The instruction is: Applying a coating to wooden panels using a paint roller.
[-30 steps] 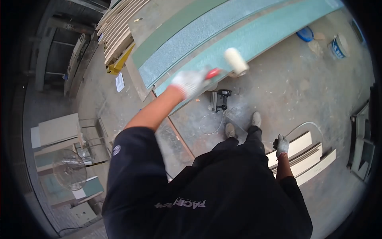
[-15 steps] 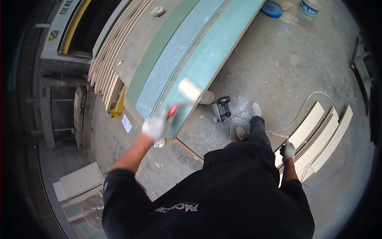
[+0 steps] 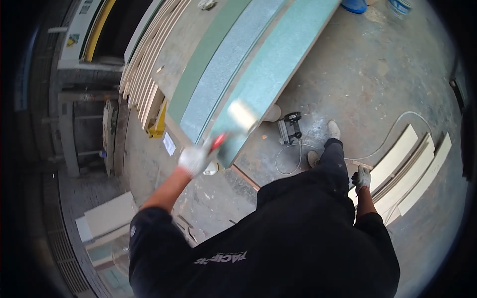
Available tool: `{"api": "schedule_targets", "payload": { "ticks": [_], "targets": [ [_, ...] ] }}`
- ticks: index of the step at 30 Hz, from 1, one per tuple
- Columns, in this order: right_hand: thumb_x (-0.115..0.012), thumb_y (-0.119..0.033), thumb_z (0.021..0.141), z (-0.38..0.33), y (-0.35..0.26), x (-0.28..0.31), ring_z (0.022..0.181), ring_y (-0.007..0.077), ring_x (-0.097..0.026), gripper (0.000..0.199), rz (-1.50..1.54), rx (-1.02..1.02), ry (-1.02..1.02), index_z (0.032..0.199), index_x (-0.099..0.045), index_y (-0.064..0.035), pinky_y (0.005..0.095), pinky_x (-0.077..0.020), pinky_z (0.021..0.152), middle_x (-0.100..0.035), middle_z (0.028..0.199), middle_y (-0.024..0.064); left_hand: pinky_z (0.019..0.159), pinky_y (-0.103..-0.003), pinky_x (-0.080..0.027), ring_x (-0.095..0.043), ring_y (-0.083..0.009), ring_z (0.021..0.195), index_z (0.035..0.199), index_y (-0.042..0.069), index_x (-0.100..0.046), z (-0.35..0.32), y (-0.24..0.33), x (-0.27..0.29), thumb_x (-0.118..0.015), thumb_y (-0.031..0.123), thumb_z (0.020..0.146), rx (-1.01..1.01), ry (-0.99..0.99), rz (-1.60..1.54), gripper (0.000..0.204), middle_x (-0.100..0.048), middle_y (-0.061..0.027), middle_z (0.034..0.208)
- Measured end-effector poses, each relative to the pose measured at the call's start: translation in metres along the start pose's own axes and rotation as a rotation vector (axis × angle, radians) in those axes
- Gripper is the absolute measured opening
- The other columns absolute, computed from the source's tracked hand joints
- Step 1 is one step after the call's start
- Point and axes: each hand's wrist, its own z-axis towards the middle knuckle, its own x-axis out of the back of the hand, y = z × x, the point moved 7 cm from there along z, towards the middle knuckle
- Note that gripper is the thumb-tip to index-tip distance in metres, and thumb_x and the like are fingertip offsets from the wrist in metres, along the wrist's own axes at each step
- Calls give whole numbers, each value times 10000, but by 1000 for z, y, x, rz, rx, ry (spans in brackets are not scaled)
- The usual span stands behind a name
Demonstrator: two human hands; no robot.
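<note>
My left hand (image 3: 194, 158), in a white glove, is closed around the red handle of a paint roller (image 3: 243, 115). The cream roller sleeve, smeared by motion, is over the near end of a long teal board (image 3: 276, 69); whether it touches is hard to tell. Beside that board lie a blue-grey board (image 3: 218, 74) with a wet-looking surface and a darker green strip (image 3: 211, 54). My right hand (image 3: 362, 178), also gloved, hangs low at my right side with curled fingers, close to some cream curved strips (image 3: 392, 156). What it holds, if anything, is hidden.
A nail gun (image 3: 290, 127) stands on the floor by my feet, its hose (image 3: 382, 144) looping to the right. Wooden strips (image 3: 154, 59) are stacked on the left near a yellow part (image 3: 157, 124). A blue lid (image 3: 354, 6) and a bucket (image 3: 399, 7) lie far right.
The whole view has shifted, so the boards and floor things sit slightly further right and most of them higher. The roller remains over the near end of the teal board, in my left hand.
</note>
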Motion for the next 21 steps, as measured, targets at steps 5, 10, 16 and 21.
{"api": "schedule_targets", "payload": {
  "ticks": [5, 10, 16, 21],
  "targets": [
    [-567, -391, 973, 32, -21, -16, 421, 150, -488, 283, -66, -63, -69, 926, -514, -118, 291, -361, 378, -475, 555, 18, 579, -480, -506, -668, -357, 632, 1421, 151, -460, -186, -102, -38, -570, 424, 932, 280, -174, 120, 571, -675, -175, 731],
    [-589, -400, 967, 37, -90, -57, 462, 134, -509, 304, -68, 97, -135, 1005, -574, -100, 281, -380, 416, -503, 597, 7, 585, -474, -509, -675, -363, 659, 1397, 177, -490, -136, -71, -22, -574, 434, 927, 288, -94, 27, 542, -677, -188, 754],
    [-636, -392, 949, 11, -126, -49, 504, 96, -505, 313, -42, 247, -122, 1055, -592, -101, 251, -392, 447, -535, 653, -20, 748, -503, -520, -679, -406, 843, 1394, 164, -442, 118, 11, 79, -465, 458, 972, 57, 37, -146, 516, -680, -252, 936],
    [-632, -376, 957, 7, -88, -24, 441, 83, -441, 274, -104, 129, -16, 988, -566, -112, 247, -321, 390, -483, 607, -32, 812, -477, -500, -662, -392, 942, 1204, 106, -535, 243, 70, 157, -498, 480, 958, -68, 178, -251, 449, -675, -251, 986]
  ]
}}
